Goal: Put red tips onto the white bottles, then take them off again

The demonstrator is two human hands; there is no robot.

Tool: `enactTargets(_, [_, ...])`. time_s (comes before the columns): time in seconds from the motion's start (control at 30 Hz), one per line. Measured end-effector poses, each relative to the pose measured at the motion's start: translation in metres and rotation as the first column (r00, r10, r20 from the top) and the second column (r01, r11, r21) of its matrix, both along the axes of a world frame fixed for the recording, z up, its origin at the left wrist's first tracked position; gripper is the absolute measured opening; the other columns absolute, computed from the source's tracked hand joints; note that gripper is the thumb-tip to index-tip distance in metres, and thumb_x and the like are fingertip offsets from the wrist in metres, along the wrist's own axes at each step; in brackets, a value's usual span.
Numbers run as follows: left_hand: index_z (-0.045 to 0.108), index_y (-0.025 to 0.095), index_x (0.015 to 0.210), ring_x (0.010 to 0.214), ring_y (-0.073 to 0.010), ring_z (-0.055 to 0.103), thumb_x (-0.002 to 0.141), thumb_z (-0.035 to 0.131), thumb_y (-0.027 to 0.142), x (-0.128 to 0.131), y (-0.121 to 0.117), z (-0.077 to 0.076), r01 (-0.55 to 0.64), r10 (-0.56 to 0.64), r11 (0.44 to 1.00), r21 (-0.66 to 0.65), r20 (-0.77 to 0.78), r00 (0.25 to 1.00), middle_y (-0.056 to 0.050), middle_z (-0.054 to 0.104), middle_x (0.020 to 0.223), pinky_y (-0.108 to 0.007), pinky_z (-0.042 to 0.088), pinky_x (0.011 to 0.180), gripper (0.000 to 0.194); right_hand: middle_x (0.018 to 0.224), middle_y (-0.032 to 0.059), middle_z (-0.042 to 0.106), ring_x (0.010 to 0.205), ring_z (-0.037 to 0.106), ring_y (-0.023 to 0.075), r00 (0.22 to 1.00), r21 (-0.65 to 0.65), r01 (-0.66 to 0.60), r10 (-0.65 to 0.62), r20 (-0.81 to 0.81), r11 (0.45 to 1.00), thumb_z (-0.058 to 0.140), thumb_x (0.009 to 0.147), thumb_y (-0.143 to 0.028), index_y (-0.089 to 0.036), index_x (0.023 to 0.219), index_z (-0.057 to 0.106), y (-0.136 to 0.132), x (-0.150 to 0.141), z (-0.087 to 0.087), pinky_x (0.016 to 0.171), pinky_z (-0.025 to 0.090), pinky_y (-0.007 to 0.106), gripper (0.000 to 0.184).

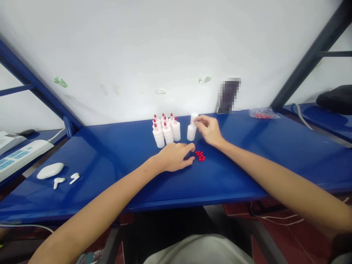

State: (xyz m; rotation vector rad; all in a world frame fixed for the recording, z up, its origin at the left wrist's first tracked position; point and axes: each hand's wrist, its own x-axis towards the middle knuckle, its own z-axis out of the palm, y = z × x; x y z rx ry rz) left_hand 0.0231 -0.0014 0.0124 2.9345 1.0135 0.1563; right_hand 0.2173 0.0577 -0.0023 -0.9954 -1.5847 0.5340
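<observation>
My left hand rests low over the blue table, thumb and forefinger apart, right beside a small cluster of red tip caps. Nothing shows between those fingers. My right hand has its thumb and forefinger pinched at the top of a white squeeze bottle standing upright; the fingertips hide the nozzle. Behind it stands another white bottle, partly covered. To the left, several white squeeze bottles with red tips stand grouped upright, just beyond my left hand.
On the blue table lie an earbud case and two earbuds at left. A phone-like dark object, blurred out, leans on the wall. A clear bag of red pieces lies back right. A power strip is far left.
</observation>
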Motion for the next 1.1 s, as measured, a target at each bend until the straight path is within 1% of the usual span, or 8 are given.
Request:
enactTargets(0.07, [0.053,0.02,0.11,0.071,-0.023,0.064,0.095,0.042,0.044,0.008,0.005,0.005,0.016,-0.014,0.999,0.028,-0.08,0.997,-0.006,0.068,0.086,-0.031,0.043,0.062,0.03,0.05,-0.004,0.045,0.046,0.041,0.0123,0.998,-0.026,-0.056,0.056,-0.024,0.998,0.053,0.079,-0.035,-0.017,0.082,0.066,-0.002,0.002,0.0,0.047,0.033,0.026,0.022])
enactTargets(0.13, [0.056,0.018,0.106,0.064,-0.0243,0.064,0.094,0.041,0.046,0.016,0.01,0.009,0.035,-0.028,0.999,0.041,-0.147,0.989,-0.007,0.067,0.076,-0.032,0.043,0.059,0.033,0.052,-0.0034,0.046,0.045,0.041,0.0133,0.989,-0.043,-0.121,0.117,-0.092,0.992,0.046,0.08,-0.036,-0.018,0.091,0.066,-0.002,0.004,-0.001,0.045,0.033,0.027,0.028])
enactTargets(0.23, [0.06,0.017,0.098,0.059,-0.0245,0.063,0.094,0.04,0.047,0.023,0.016,0.012,0.077,-0.069,0.996,0.036,-0.195,0.978,-0.008,0.066,0.069,-0.033,0.043,0.058,0.037,0.053,-0.0034,0.046,0.046,0.041,0.014,0.986,-0.024,-0.124,0.121,-0.111,0.992,0.045,0.079,-0.036,-0.018,0.1,0.064,-0.002,0.007,0.0,0.045,0.034,0.027,0.034])
enactTargets(0.37, [0.063,0.017,0.094,0.059,-0.0239,0.064,0.094,0.04,0.05,0.026,0.024,0.012,0.129,-0.114,0.99,0.053,-0.225,0.968,-0.008,0.066,0.068,-0.032,0.043,0.057,0.04,0.051,-0.0039,0.046,0.048,0.042,0.0136,0.998,-0.007,-0.058,0.058,-0.015,0.998,0.05,0.08,-0.036,-0.018,0.092,0.066,0.0,0.01,0.0,0.049,0.035,0.027,0.026])
enactTargets(0.6, [0.063,0.017,0.089,0.052,-0.0202,0.06,0.096,0.039,0.052,0.029,0.034,0.009,0.246,-0.212,0.96,0.134,-0.226,0.951,-0.005,0.063,0.063,-0.029,0.036,0.051,0.043,0.051,-0.0049,0.046,0.049,0.043,0.0131,0.994,0.002,-0.099,0.099,0.043,0.995,0.05,0.084,-0.032,-0.018,0.092,0.067,0.001,0.009,-0.004,0.053,0.036,0.027,0.023])
enactTargets(0.77, [0.06,0.019,0.094,0.053,-0.0184,0.06,0.099,0.03,0.058,0.027,0.04,0.009,0.306,-0.268,0.942,0.14,-0.238,0.934,-0.003,0.062,0.064,-0.027,0.032,0.05,0.05,0.052,-0.0048,0.046,0.05,0.043,0.0134,0.991,-0.016,-0.092,0.093,0.1,0.996,0.05,0.084,-0.033,-0.019,0.091,0.067,0.004,0.01,-0.005,0.054,0.036,0.027,0.023])
enactTargets(0.93, [0.057,0.021,0.096,0.053,-0.0168,0.059,0.1,0.03,0.056,0.026,0.046,0.008,0.341,-0.302,0.932,0.122,-0.259,0.917,-0.002,0.064,0.066,-0.026,0.03,0.049,0.045,0.053,-0.0049,0.045,0.052,0.043,0.0136,0.984,-0.01,-0.123,0.123,0.132,0.992,0.052,0.084,-0.034,-0.019,0.09,0.066,0.005,0.01,-0.006,0.056,0.036,0.027,0.022])
enactTargets(1.1, [0.057,0.02,0.096,0.055,-0.0159,0.06,0.101,0.032,0.051,0.026,0.045,0.01,0.377,-0.341,0.919,0.117,-0.249,0.907,-0.003,0.067,0.072,-0.026,0.034,0.052,0.04,0.054,-0.0049,0.046,0.051,0.042,0.0133,0.978,-0.02,-0.13,0.132,0.162,0.991,0.052,0.085,-0.036,-0.019,0.091,0.066,0.004,0.01,-0.005,0.056,0.035,0.027,0.023])
